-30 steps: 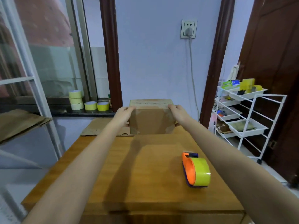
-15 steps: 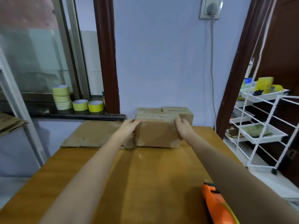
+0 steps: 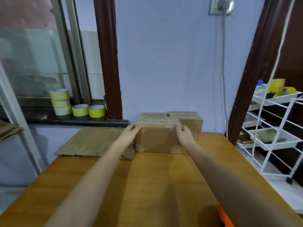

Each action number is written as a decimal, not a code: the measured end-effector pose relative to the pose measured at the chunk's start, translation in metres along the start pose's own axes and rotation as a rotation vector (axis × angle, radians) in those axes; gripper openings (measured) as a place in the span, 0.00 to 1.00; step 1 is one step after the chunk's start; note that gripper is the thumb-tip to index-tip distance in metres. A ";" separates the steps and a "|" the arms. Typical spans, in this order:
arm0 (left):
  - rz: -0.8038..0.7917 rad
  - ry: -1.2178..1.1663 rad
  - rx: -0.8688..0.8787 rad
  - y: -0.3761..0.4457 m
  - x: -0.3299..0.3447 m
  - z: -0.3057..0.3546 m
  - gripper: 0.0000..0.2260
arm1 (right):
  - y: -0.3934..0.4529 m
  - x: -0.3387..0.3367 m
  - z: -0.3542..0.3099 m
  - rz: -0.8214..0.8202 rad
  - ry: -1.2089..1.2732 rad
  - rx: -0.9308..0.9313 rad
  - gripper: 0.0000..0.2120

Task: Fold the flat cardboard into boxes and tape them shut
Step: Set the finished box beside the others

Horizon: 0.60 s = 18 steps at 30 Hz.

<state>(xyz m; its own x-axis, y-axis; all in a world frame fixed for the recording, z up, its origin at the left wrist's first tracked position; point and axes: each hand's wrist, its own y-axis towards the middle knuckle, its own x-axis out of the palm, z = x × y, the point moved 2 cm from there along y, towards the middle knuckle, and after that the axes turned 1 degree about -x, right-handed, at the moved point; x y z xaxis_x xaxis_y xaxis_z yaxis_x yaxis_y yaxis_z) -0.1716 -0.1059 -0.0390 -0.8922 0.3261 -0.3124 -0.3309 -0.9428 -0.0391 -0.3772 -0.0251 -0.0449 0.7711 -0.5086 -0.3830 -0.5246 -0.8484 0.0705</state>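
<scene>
A taped-shut cardboard box (image 3: 157, 141) stands on the far end of the wooden table (image 3: 147, 185). My left hand (image 3: 131, 134) lies flat against its left side with the fingers straight. Pressed to its right side is my right hand (image 3: 184, 134), the thumb at the top edge. A second closed box (image 3: 190, 122) sits just behind it to the right, against the wall. Flat cardboard (image 3: 95, 141) lies on the table to the left, touching the box's left foot. An orange corner of the tape dispenser (image 3: 223, 217) shows at the bottom right, mostly hidden by my right forearm.
Several yellow tape rolls (image 3: 78, 105) sit on the dark window sill at the back left. A white wire rack (image 3: 275, 133) with trays stands right of the table. A cable hangs from the wall socket (image 3: 220, 5). More cardboard (image 3: 8, 130) lies on a shelf at the far left.
Both hands carried the box forward and set it down at the table's far end beside the second box. The view moved forward, so the tape dispenser slid almost out of view.
</scene>
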 end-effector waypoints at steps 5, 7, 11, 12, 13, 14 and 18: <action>-0.019 -0.065 -0.044 -0.003 -0.010 -0.005 0.39 | -0.016 0.003 -0.006 0.204 0.071 -0.005 0.29; 0.057 -0.041 -0.006 -0.008 -0.019 -0.009 0.30 | -0.030 0.002 -0.012 0.422 -0.052 -0.114 0.22; 0.175 0.304 0.053 -0.027 -0.062 -0.030 0.24 | -0.055 0.016 -0.035 0.477 -0.301 -0.431 0.11; 0.188 0.385 0.034 -0.031 -0.075 -0.039 0.24 | -0.061 0.025 -0.043 0.459 -0.332 -0.485 0.10; 0.199 0.455 0.001 -0.035 -0.088 -0.048 0.24 | -0.067 0.035 -0.050 0.435 -0.342 -0.525 0.09; 0.208 0.518 -0.031 -0.039 -0.101 -0.055 0.25 | -0.073 0.046 -0.057 0.400 -0.341 -0.556 0.08; 0.251 0.773 -0.055 -0.053 -0.143 -0.073 0.25 | -0.094 0.106 -0.073 0.148 -0.405 -0.627 0.10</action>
<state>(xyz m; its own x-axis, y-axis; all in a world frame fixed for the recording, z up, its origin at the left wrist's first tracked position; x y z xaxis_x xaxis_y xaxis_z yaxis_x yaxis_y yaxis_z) -0.0036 -0.1074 -0.0611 -0.4670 -0.0160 -0.8841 -0.1156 -0.9902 0.0790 -0.2200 -0.0094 -0.0251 0.4522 -0.6330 -0.6284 -0.2157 -0.7612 0.6115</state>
